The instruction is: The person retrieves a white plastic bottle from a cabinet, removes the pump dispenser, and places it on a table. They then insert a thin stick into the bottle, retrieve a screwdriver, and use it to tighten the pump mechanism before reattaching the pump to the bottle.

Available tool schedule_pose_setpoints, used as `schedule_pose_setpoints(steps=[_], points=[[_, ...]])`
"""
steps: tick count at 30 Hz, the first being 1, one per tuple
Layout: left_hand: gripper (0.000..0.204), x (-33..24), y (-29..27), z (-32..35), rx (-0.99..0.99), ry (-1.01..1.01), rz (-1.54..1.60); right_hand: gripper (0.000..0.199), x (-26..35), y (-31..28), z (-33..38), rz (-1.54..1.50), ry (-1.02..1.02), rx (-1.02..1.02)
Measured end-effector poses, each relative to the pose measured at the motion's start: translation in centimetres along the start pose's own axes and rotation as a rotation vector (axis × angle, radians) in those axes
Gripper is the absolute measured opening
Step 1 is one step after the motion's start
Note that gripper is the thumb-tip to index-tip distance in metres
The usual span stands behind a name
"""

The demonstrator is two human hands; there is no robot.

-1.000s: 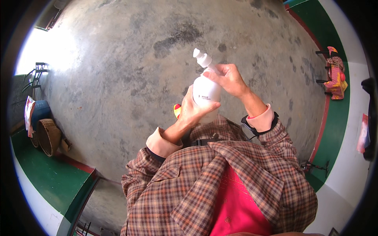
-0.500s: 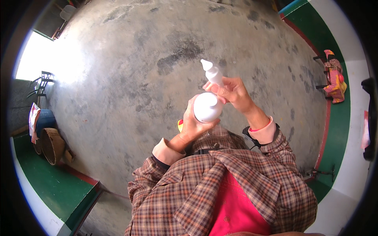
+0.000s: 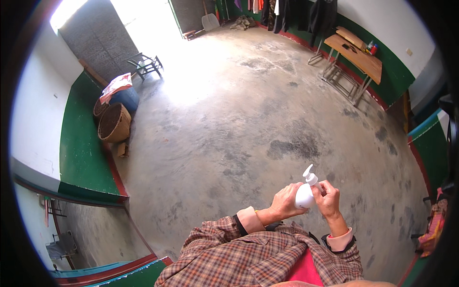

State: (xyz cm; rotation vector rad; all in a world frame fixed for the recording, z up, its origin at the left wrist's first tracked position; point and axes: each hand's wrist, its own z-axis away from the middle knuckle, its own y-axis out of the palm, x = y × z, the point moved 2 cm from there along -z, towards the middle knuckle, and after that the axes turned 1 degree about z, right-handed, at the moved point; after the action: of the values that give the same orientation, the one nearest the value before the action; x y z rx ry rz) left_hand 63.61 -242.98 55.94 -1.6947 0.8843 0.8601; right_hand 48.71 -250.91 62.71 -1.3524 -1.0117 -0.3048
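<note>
A white pump bottle [image 3: 305, 195] is held in front of my chest, its nozzle pointing up and to the left. My left hand [image 3: 286, 202] wraps around the bottle's round body from the left. My right hand [image 3: 328, 197] grips the neck just under the pump head [image 3: 309, 175]. Both forearms wear plaid sleeves with pink cuffs. The lower part of the bottle is hidden by my fingers.
Bare stained concrete floor [image 3: 248, 119] spreads ahead. Woven baskets [image 3: 114, 123] and a blue barrel [image 3: 125, 98] stand at the left green wall. A chair [image 3: 143, 63] is near the bright doorway, and a wooden table [image 3: 356, 56] stands at the right wall.
The view has tilted up, showing far more of the room. The bottle and both hands now sit lower in the picture, still gripped the same way.
</note>
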Motion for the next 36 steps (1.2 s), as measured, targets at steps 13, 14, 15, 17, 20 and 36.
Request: schedule_pose_setpoints(steps=[13,14,15,17,20,36], points=[[0.085,-0.5,-4.3,0.7,0.003,-0.131,0.128,0.032,3.9,2.1,-2.9,0.078,-0.168,0.04],[0.085,-0.5,-4.7,0.9,0.011,-0.155,0.154,0.032,4.3,2.3,-3.2,0.069,-0.182,0.05],[0.084,-0.9,-5.1,0.9,0.02,-0.179,0.181,0.031,4.7,2.3,-3.5,0.07,-0.166,0.056],[0.084,-1.0,-6.1,1.3,0.012,-0.2,0.247,0.031,5.8,2.9,-3.8,0.067,-0.231,0.09],[0.083,-0.9,-7.2,1.8,0.002,-0.226,0.335,0.033,7.2,3.4,-4.2,0.097,-0.284,0.135],[0.088,1.9,-1.1,-6.2,0.582,-0.164,0.785,0.032,1.5,-1.6,-6.8,0.063,-0.38,0.166]])
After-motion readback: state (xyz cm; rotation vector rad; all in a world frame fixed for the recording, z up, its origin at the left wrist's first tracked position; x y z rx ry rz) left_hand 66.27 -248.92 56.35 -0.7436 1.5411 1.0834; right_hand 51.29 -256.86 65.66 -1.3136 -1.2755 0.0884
